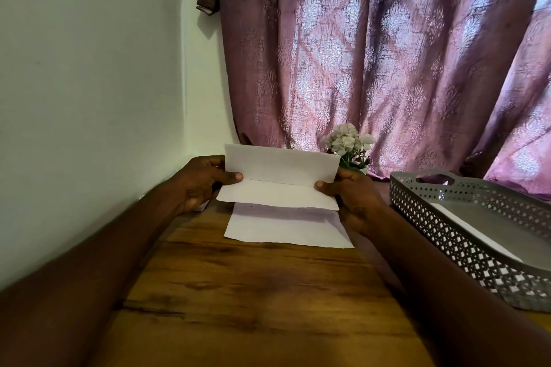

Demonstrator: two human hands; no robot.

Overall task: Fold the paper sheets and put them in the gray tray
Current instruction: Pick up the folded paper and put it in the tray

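The gray tray (465, 235) is cut off at the right edge, and a white sheet inside it shows only as a thin strip. The flowers (347, 140) stand partly hidden behind the folded paper sheet (280, 182), held above the wooden table (238, 292). The left hand (205, 183) and right hand (351, 198) each have their grip pressed on a side edge, thumb in front, fingers behind. A second sheet (286, 226) lies flat below

No text, label, brand, number or sign can be read anywhere: the white paper sheets (280, 176) are blank, and the perforated gray plastic tray (465, 235) is unmarked.
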